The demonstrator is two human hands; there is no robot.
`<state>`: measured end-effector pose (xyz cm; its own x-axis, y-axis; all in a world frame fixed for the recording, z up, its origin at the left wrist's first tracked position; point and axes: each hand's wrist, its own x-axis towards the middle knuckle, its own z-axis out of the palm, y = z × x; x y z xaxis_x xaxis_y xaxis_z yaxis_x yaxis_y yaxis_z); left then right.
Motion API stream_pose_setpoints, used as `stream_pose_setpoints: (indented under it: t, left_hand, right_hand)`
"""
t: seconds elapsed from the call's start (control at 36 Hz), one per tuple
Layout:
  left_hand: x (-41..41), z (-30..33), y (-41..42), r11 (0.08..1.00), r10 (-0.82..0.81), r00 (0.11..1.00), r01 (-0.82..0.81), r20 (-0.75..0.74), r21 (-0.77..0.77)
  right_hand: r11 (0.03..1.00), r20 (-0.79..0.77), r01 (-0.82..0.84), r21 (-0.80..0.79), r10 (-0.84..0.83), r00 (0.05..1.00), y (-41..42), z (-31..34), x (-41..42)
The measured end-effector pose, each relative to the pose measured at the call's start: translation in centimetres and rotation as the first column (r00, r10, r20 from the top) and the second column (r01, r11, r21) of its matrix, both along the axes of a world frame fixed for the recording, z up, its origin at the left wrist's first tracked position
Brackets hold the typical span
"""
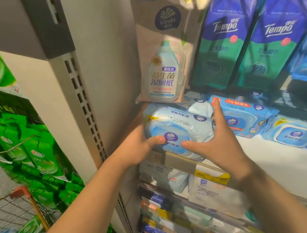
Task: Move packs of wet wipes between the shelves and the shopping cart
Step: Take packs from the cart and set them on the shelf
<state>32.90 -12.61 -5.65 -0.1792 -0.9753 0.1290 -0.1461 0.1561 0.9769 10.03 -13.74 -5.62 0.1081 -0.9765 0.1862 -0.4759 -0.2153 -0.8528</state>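
Observation:
A light-blue Vinda pack of wet wipes (178,127) lies at the left end of the white shelf (266,153), partly over its front edge. My left hand (138,146) grips the pack's left end, thumb across its front. My right hand (215,138) rests on its right end with fingers spread and straight, thumb on the front. The shopping cart (22,208) with an orange corner is at the lower left, holding blue and green packs.
A pale hanging-type wipes pouch (165,77) stands on the held pack's stack. More blue Vinda packs (243,118) lie to the right. Tempo bags (235,37) hang above. A perforated shelf upright (83,104) stands left; green bags (18,140) hang beyond it. Lower shelves hold several packs.

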Motion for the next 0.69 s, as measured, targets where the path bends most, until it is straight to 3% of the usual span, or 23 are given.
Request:
stream_pose_setpoints:
  t: [0.36,0.5,0.58,0.69]
  left_hand:
    - [0.2,1.2,0.2,0.998,0.008,0.985,0.002,0.171,-0.057]
    - [-0.2,0.7,0.5,0.997,0.008,0.988,0.005,0.155,-0.081]
    - [-0.2,-0.2,1.1,0.998,0.018,0.988,-0.009,0.153,-0.057]
    - [-0.2,-1.2,1.7,0.991,0.129,0.952,-0.134,0.276,-0.002]
  right_hand:
    - [0.999,-0.106,-0.024,0.025,0.027,0.994,-0.6,1.7,-0.7]
    - [1.0,-0.126,-0.017,-0.018,0.015,0.992,-0.1,1.3,-0.4]
    - [1.0,-0.087,-0.009,-0.026,0.007,0.996,0.5,0.3,0.0]
    - [0.998,0.052,-0.011,0.056,0.009,0.999,0.5,-0.9,-0.2]
